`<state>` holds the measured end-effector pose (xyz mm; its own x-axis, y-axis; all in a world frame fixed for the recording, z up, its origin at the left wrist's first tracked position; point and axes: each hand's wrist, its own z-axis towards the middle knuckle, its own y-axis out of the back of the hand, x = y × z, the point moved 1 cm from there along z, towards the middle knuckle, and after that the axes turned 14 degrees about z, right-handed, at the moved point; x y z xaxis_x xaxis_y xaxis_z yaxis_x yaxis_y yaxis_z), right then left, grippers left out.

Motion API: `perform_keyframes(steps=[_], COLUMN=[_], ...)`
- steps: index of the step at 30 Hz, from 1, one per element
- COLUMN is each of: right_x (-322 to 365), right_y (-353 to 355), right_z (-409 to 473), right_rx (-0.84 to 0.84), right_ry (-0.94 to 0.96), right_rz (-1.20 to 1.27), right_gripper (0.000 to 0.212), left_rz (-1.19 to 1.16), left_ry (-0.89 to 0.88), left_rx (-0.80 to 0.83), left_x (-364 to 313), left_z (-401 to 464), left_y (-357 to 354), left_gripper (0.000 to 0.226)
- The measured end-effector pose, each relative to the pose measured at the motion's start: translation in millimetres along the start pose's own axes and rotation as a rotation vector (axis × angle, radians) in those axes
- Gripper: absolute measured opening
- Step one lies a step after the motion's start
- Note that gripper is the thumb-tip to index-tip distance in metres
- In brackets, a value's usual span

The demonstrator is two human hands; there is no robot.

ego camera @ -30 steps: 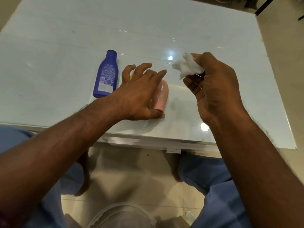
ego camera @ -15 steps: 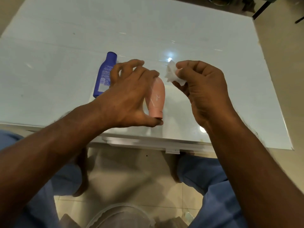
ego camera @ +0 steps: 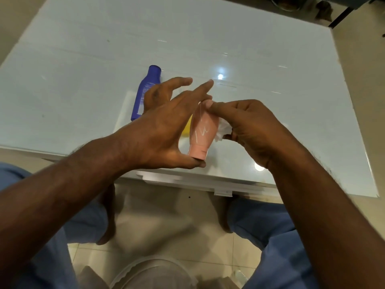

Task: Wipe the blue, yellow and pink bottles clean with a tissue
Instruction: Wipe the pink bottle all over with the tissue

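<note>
The left hand (ego camera: 166, 130) is pinching the pink bottle (ego camera: 203, 132) end to end, thumb under the cap and fingers spread over the far end, lifting it above the table (ego camera: 270, 59). The right hand (ego camera: 252, 130) is closing on a crumpled tissue (ego camera: 223, 130) and pressing it against the bottle's right side. Behind the left hand, the blue bottle (ego camera: 146, 90) is lying flat, partly hidden by the fingers. The yellow bottle (ego camera: 186, 127) is peeking out between palm and pink bottle.

Soft indoor light falls from above. The glossy tabletop (ego camera: 83, 80) carries two small bright glare spots and faint streaks. The tabletop's near edge is smeared by motion blur. The wide lens bends the tabletop's edges outward.
</note>
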<state>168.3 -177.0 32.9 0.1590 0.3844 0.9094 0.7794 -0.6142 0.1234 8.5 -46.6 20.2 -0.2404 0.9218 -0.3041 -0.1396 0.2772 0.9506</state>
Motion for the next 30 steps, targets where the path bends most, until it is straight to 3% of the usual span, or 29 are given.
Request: perform_keyframes(steps=[5,7,10,13,16,19,22,25,30], right_x=[5,7,7,8,8,8,12,13,9], right_y=[5,6,4,1,-1,-1,9,19,4], right_z=[2,3,3,2,1,0,2,0,-11], right_rx=[-0.113,-0.150,-0.196,-0.215,-0.170,-0.150,-0.273,-0.397,-0.310], right_ry=[0.107,0.131,0.132,0.132,0.146,0.152,0.189,0.397,0.689], right_rz=[0.309,0.467,0.609,0.624,0.592,0.550,0.514,0.244,-0.139], right_gripper=[0.029,0.032,0.030,0.028,0.044,0.044,0.041,0.024,0.021], left_rz=[-0.195,-0.373,-0.616,-0.774,-0.931,-1.039,-0.970,-0.917,-0.844], left_ry=[0.132,0.264,0.407,0.485,0.467,0.448,0.471,0.517,0.519], left_rx=[-0.094,-0.124,-0.138,-0.082,-0.007,0.039,-0.008,-0.026,-0.032], left_x=[4,6,5,5,7,7,10,12,10], left_z=[2,5,9,11,12,11,13,14,14], left_y=[4,6,4,1,0,-2,-3,-5,-6], left_gripper=[0.127,0.106,0.054,0.042,0.038,0.035,0.030,0.024,0.024])
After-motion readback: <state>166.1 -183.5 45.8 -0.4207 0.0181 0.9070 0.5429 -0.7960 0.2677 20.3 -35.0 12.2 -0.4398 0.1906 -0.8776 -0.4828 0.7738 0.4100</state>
